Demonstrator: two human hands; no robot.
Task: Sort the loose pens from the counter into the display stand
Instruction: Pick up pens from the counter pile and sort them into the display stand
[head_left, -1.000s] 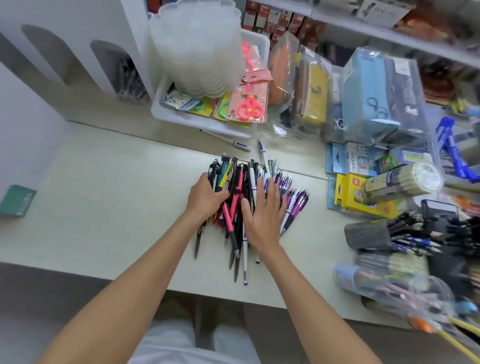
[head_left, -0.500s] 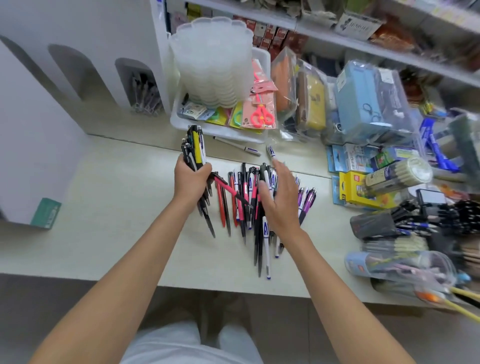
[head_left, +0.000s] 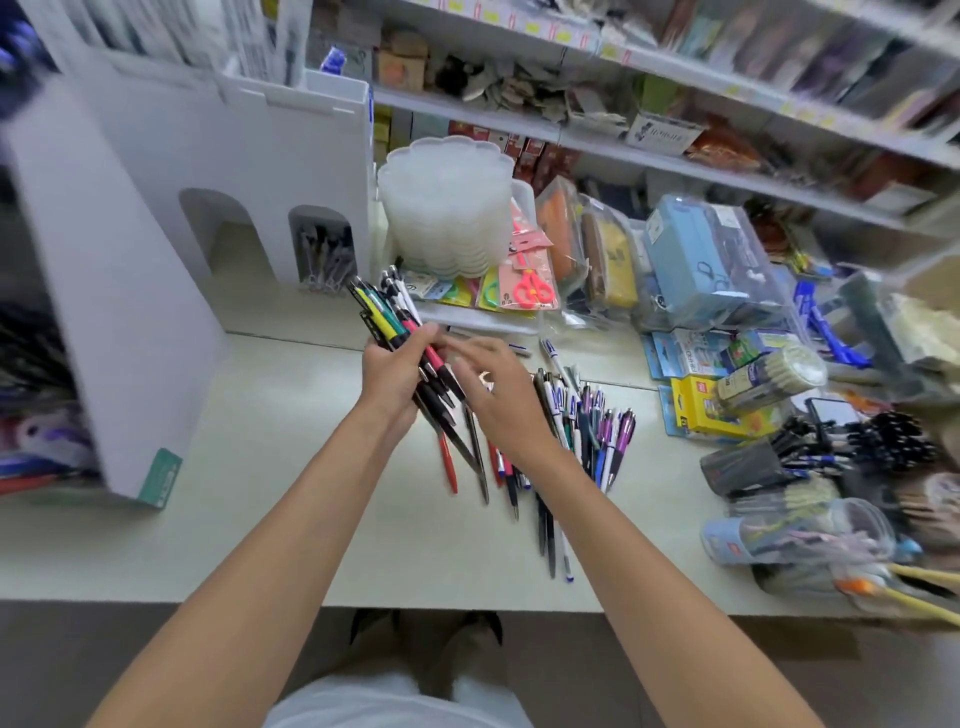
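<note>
- Dozens of loose pens (head_left: 587, 431) lie fanned across the pale table (head_left: 260, 493), just right of the person's wrists. They are clickers in purple, white, blue, black and red, most with their tips toward the table's near edge.
- The left hand (head_left: 392, 371) is clamped round a bundle of pens (head_left: 387, 317), held tilted above the table with its upper ends pointing toward the white display stand (head_left: 171, 171). Yellow, green, pink and black barrels show above the fist.
- The right hand (head_left: 498, 400) reaches to the bundle's lower end with its fingers blurred — whether they pinch a pen or merely touch the bundle cannot be told.
- By their look, the pens are light, stiff and smooth-barrelled plastic. A loosely held handful would likely slide apart, so the grip belongs at mid-barrel, with the ends squared up first.
- Clips and push-buttons may snag on neighbouring pens — a reason to draw one out lengthwise rather than sideways.
- One arched slot (head_left: 324, 249) at the stand's foot already holds dark pens.
</note>
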